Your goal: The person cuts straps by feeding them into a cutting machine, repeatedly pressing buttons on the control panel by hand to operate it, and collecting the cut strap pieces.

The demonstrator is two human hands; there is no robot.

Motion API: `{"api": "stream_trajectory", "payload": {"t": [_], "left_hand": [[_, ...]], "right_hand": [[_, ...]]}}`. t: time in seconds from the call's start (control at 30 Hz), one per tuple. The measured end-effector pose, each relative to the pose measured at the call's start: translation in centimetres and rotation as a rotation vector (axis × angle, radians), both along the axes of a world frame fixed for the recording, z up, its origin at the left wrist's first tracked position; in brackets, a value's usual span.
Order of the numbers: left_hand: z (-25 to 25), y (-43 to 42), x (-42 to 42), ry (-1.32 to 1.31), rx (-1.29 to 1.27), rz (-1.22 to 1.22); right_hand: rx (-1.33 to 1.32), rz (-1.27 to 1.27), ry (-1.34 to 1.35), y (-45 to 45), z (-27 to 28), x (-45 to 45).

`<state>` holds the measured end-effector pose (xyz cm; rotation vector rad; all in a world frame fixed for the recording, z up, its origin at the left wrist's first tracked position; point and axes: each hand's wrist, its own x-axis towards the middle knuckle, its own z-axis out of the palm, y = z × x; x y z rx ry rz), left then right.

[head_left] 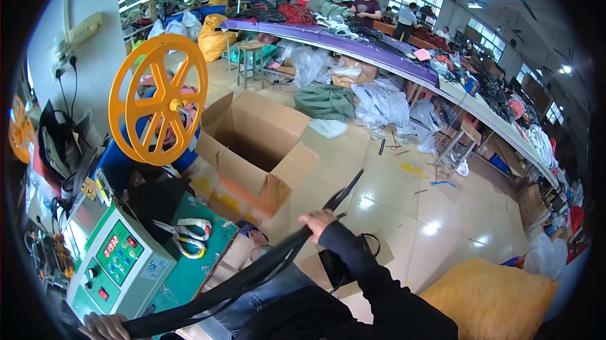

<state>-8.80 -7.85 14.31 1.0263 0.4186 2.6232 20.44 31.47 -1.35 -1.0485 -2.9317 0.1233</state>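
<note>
A bundle of long black straps (208,292) stretches across my lap between both hands. My left hand (104,326), at the lower left beside the machine, is closed around one end. Further out in front, my right hand (317,223) grips the bundle near its other end, and loose tips stick out past the fingers. Close to my left hand stands a green and white machine (120,258) with a red digital display and buttons. Scissors (186,236) with white-wrapped handles lie on the green table (211,220) beside it.
An orange reel (161,103) rises above the machine. Behind it an open cardboard box (252,144) sits on the floor. A long purple table (379,46) piled with material runs across the back, with people near it. A yellow sack (492,296) lies at lower right.
</note>
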Motion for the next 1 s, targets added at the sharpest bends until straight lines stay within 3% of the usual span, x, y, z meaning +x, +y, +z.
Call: {"api": "stream_trajectory", "payload": {"t": [0.07, 0.17, 0.27, 0.4, 0.5, 0.7, 0.83, 1.0], "left_hand": [[1.3, 2.1, 2.2, 0.007, -0.082, -0.046], [-2.1, 3.6, 1.6, 0.075, -0.067, 0.032], [0.8, 7.9, 6.6, -0.105, -0.13, 0.033], [0.7, 11.3, 9.7, -0.146, -0.245, 0.116], [0.1, 12.5, 10.8, -0.149, -0.293, 0.098], [-1.0, 12.6, 10.8, -0.137, -0.305, 0.021], [-1.6, 12.6, 10.6, -0.061, -0.349, -0.053], [-2.9, 12.3, 9.6, -0.041, -0.432, 0.051]], "right_hand": [[-0.084, 0.084, -0.164, -1.3, -2.0, -0.5], [-0.405, 0.24, -0.024, -3.8, -1.3, -3.0], [-0.636, 0.481, 0.328, -6.9, 3.7, -5.6], [-1.231, 0.694, 0.668, -11.3, 8.0, -8.6], [-1.299, 0.904, 0.786, -14.2, 8.8, -10.6], [-1.196, 0.864, 0.443, -14.3, 13.3, -11.1], [-1.65, 0.768, 0.207, -15.5, 12.2, -12.0], [-1.699, 0.71, 0.236, -15.9, 11.4, -12.1]]}}
